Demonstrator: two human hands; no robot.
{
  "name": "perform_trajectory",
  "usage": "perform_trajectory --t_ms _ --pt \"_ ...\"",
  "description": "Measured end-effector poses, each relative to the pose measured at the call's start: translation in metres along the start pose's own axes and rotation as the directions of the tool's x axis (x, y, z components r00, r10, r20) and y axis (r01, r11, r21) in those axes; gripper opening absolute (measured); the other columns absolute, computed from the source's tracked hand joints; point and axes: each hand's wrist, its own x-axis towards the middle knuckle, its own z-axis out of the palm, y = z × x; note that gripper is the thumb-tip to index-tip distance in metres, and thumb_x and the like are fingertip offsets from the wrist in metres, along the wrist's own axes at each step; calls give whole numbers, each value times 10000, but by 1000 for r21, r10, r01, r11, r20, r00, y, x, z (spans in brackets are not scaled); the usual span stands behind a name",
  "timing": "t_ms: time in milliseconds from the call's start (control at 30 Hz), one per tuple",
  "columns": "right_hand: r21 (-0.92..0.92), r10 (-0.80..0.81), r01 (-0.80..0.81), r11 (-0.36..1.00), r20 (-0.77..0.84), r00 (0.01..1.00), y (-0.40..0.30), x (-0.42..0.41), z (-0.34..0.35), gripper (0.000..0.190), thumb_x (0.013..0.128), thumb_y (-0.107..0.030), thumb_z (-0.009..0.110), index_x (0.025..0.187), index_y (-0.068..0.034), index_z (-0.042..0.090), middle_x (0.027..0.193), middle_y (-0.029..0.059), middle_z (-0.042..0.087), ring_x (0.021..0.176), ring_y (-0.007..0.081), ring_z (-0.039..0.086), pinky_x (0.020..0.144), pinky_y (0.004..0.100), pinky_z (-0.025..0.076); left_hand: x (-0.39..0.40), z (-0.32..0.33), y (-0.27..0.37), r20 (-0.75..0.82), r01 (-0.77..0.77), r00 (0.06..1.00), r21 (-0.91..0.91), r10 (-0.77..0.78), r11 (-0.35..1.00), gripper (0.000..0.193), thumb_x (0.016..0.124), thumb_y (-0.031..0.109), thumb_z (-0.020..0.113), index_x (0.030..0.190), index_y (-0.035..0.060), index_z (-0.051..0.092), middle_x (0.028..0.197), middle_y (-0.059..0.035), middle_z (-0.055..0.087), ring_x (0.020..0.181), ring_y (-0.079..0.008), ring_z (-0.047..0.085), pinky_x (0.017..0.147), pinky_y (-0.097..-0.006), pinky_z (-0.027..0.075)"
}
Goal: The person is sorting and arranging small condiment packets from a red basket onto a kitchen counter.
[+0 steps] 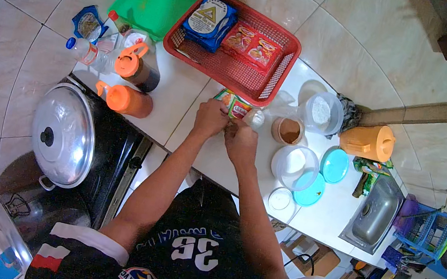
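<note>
Both hands meet over the white tiled counter, just in front of a red perforated plastic basket point(217, 73). My left hand point(211, 117) and my right hand point(241, 140) pinch the near edge of a small printed seasoning packet point(239, 109), green and red. Part of the packet lies behind the fingers. Beside it, to the right, is a clear plastic bag point(255, 119) with whitish contents. Inside the basket are blue packs point(210, 23) and red sachets point(251, 48).
Left are orange-lidded bottles point(129, 101), a water bottle point(88, 54), a green tray point(153, 4) and a large lidded pot point(63, 136). Right are a brown-powder tub point(287, 131), white-powder tub point(320, 112), turquoise lids point(334, 165), an orange pitcher point(366, 141) and a steel sink point(374, 213).
</note>
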Motion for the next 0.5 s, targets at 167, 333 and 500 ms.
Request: perform_trajectory --t_ms 167,333,500 --pt "33 -105 123 992 -325 940 8 9 21 214 769 -57 736 975 -2 711 1022 230 669 943 425 657 812 469 533 -5 -17 22 73 117 991 -58 -112 991 232 774 190 757 937 31 711 984 -194 687 993 -409 634 874 -517 520" --pt "-100 -330 314 944 -283 901 9 9 39 227 777 -34 700 1001 -1 677 1061 201 637 1013 404 576 874 512 468 6 -8 -1 -272 -31 960 116 62 993 448 791 337 781 1048 -20 699 1004 -205 686 1010 -396 622 890 -486 515" --pt "-183 -341 291 939 -398 852 18 17 49 232 800 -17 683 1029 10 663 1066 199 624 1023 393 544 897 507 439 22 -3 5 -108 -31 992 302 66 953 508 758 344 831 1105 4 682 1054 -203 672 1055 -378 586 899 -467 479"
